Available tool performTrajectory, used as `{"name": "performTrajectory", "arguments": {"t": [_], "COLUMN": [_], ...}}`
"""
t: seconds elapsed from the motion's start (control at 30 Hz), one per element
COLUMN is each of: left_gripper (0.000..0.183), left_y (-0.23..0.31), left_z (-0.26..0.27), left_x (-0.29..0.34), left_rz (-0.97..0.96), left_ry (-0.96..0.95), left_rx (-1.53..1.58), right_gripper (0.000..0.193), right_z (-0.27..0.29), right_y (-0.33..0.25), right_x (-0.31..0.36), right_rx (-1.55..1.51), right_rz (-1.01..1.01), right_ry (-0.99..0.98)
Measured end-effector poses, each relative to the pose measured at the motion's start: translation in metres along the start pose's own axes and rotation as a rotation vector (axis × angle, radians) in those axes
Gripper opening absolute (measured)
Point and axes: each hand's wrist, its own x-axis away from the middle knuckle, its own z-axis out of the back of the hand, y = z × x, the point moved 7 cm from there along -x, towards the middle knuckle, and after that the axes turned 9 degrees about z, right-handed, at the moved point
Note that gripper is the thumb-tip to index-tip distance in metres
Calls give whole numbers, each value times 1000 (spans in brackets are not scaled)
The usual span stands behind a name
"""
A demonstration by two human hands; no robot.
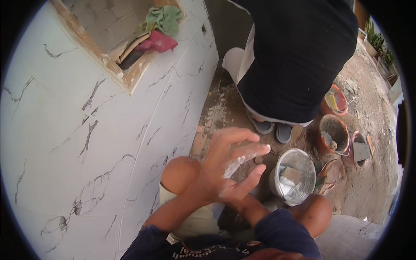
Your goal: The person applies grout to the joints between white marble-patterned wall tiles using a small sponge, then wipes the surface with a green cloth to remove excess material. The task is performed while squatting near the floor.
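My left hand (236,164) is raised in front of my knees, its fingers spread and slightly curled. White paste smears its palm and fingertips, and nothing is in it. My right forearm (253,209) crosses in behind the left wrist, which hides the right hand and its fingers. Just right of my left hand stands a pale bucket (313,190) with a whitish wet inside. A brownish block, perhaps a sponge (291,176), lies in it.
White marble-patterned tiles (99,143) cover the wall at left. Cloths (158,41) lie on the window opening's ledge. Another person in a black top (299,60) bends close ahead. Orange buckets (333,134) and a container with a grey flat piece (360,151) stand on the dirt floor (364,99).
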Motion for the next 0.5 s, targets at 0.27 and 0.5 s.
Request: {"name": "performTrajectory", "arguments": {"t": [0.27, 0.5], "left_gripper": [40, 43], "left_y": [-32, -52], "left_z": [-48, -116], "left_x": [-14, -34], "left_rz": [65, 429], "left_ry": [-68, -319], "left_rx": [7, -43], "right_gripper": [24, 24], "right_z": [48, 96], "right_y": [5, 1], "right_x": [-15, -45], "right_rx": [-68, -179], "right_rz": [-169, -448], "right_ry": [50, 200]}}
